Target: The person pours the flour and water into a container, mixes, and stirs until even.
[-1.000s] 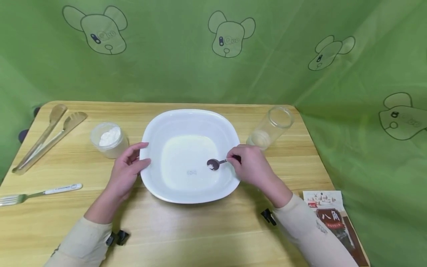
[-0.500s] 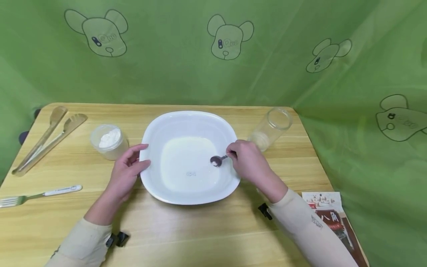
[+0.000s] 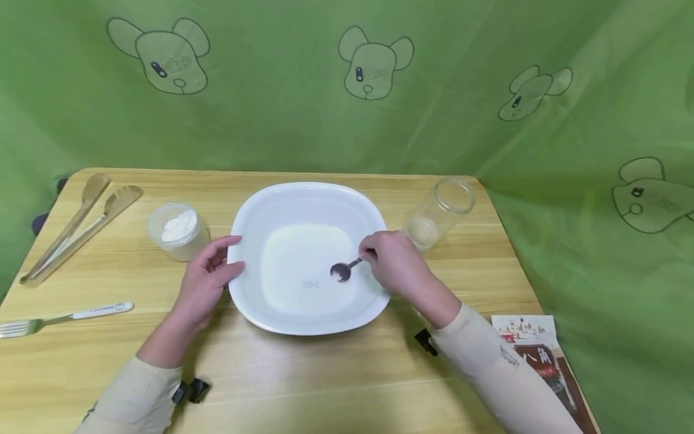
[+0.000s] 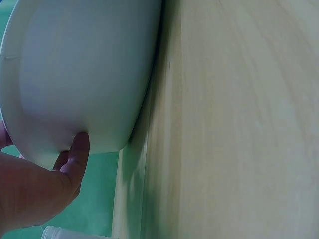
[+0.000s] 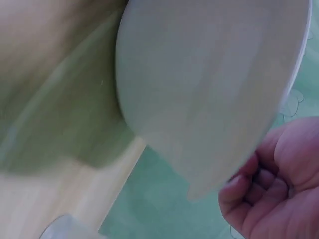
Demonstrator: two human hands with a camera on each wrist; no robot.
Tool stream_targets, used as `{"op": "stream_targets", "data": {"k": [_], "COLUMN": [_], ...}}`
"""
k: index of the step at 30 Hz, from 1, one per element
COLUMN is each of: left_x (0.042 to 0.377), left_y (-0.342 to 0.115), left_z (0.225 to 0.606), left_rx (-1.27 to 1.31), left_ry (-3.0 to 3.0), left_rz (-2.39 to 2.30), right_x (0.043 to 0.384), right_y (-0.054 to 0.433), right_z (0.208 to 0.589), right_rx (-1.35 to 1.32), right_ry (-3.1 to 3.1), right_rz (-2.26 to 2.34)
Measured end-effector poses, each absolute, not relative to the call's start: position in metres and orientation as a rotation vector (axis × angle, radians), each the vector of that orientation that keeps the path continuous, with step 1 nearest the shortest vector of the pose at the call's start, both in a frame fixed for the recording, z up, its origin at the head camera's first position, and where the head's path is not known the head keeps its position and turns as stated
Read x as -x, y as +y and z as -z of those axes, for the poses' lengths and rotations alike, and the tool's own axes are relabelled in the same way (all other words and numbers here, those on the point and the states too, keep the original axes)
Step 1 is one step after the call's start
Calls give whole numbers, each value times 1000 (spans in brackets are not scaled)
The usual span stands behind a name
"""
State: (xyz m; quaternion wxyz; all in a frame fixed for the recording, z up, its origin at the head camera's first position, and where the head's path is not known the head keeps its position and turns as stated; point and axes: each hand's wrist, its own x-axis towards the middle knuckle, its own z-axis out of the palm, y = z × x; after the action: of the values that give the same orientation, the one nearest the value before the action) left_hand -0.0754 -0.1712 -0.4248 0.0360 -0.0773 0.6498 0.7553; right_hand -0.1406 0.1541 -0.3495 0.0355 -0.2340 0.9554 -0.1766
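A white basin (image 3: 308,319) with rounded corners stands at the middle of the table. My left hand (image 3: 202,283) grips its left rim, thumb over the edge; in the left wrist view the fingers (image 4: 79,154) press its outer wall. My right hand (image 3: 398,265), above the basin's right side, holds a small dark spoon (image 3: 346,269) by the handle. Its bowl is over the basin, with a little white powder in it. In the right wrist view the right hand (image 5: 279,191) has curled fingers beside the rim, and the spoon is hidden.
Left of the basin is a clear tub (image 3: 187,248) of white powder, with metal tongs (image 3: 76,232) and a fork (image 3: 67,315) farther left. A glass jar (image 3: 441,208) stands behind my right hand. A brown-and-white packet (image 3: 542,355) lies at the right edge.
The spoon in my right hand has first moved slightly right, then back left and a little nearer over the basin. My left hand keeps its grip on the rim.
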Motion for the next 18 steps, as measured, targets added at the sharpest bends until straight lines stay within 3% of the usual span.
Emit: {"op": "stream_targets", "data": {"k": [18], "left_x": [76], "left_y": [-171], "left_z": [425], "left_rx": [237], "left_ry": [1999], "left_rz": [-2316], "right_x": [146], "right_y": [152], "right_z": [345], "right_rx": [723], "right_ry": [2865], "right_rz": [528]}}
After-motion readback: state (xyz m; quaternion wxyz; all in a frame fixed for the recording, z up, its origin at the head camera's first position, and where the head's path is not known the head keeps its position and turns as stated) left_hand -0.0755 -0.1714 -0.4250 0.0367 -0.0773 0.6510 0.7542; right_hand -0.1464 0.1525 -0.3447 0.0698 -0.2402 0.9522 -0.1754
